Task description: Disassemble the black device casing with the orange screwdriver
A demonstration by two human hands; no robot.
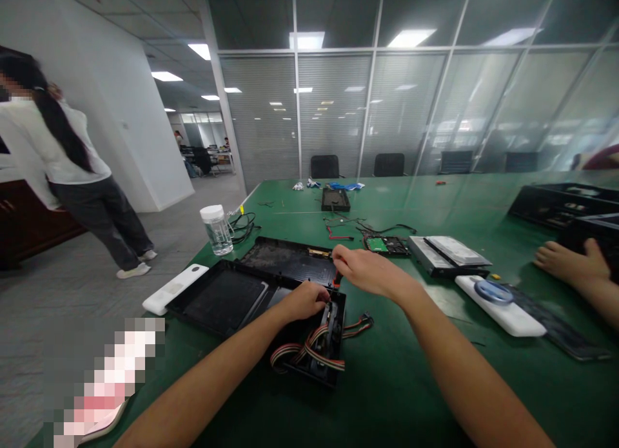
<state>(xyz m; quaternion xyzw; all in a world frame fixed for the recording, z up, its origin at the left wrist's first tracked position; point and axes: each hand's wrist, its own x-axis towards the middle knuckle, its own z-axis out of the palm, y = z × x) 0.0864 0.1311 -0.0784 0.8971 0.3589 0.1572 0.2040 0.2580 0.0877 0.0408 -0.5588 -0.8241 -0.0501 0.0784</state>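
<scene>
A black device case [213, 300] lies open on the green table, with its black lid-like half [280, 260] behind it. My left hand [304, 301] reaches over the case, its fingers bent together at the inner right side; what they pinch is hidden. My right hand [360, 267] is closed around a screwdriver [337, 279] with a red and black handle, held upright at the case's back right corner. The screwdriver's tip does not show. Striped ribbon wires [314, 351] loop out of the case's front right end, and more wires with a connector [360, 325] stick out to the right.
A clear jar [218, 230] and a white power bank [176, 289] stand left. Behind are a green circuit board [380, 244], cables [387, 229] and a small black box [335, 200]. Right are a drive-like box [447, 256], a white device [500, 306] and another person's hand [575, 264].
</scene>
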